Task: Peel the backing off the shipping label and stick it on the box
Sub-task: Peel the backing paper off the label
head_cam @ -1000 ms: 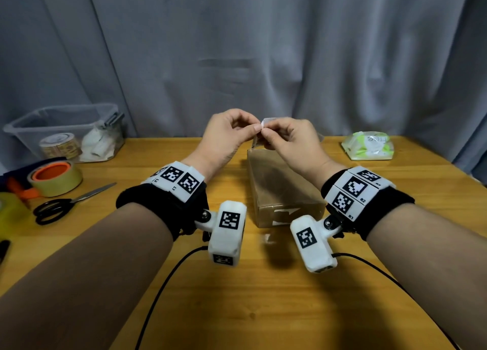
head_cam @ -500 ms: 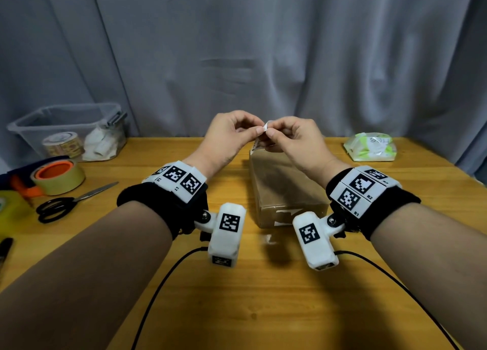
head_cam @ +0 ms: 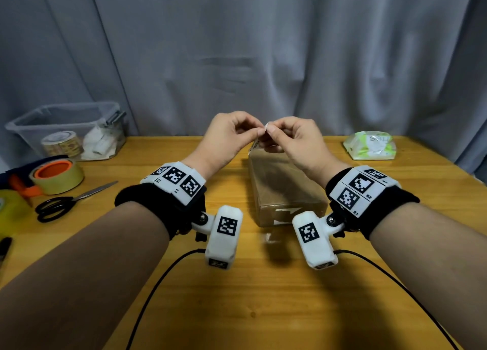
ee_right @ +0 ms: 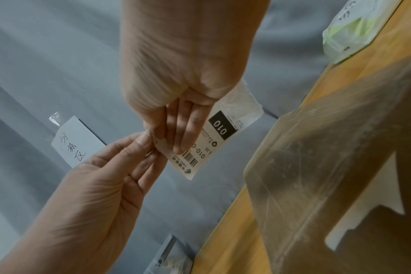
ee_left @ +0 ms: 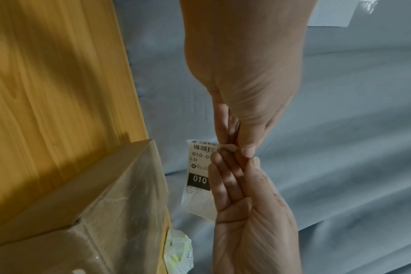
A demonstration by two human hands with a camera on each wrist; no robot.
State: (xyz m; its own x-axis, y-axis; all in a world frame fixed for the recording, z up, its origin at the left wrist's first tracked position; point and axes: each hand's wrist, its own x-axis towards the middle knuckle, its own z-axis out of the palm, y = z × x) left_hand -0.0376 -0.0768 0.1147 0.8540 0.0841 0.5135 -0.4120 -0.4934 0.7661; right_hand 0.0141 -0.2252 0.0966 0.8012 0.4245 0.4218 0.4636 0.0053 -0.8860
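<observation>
The white shipping label (ee_left: 198,166), printed with a barcode and "010", hangs in the air above the far end of the brown cardboard box (head_cam: 284,188). My left hand (head_cam: 259,131) and right hand (head_cam: 271,131) meet fingertip to fingertip and both pinch the label's top corner (head_cam: 266,126). In the left wrist view my left hand (ee_left: 235,148) pinches that corner from above, and a thin layer looks slightly lifted there. In the right wrist view my right hand (ee_right: 167,142) holds the label (ee_right: 214,140) with its fingers across the print. The box (ee_right: 340,166) lies on the wooden table, wrapped in clear tape.
A clear plastic bin (head_cam: 66,128) stands at the back left. In front of it are a tape roll (head_cam: 56,177) and black scissors (head_cam: 66,202). A pack of wipes (head_cam: 369,146) lies at the back right. A grey curtain hangs behind the table. Two cables trail over the near table.
Both hands stay over the far end of the box, still pinching the label's corner. The fingertips have shifted slightly; less of the label shows above them.
</observation>
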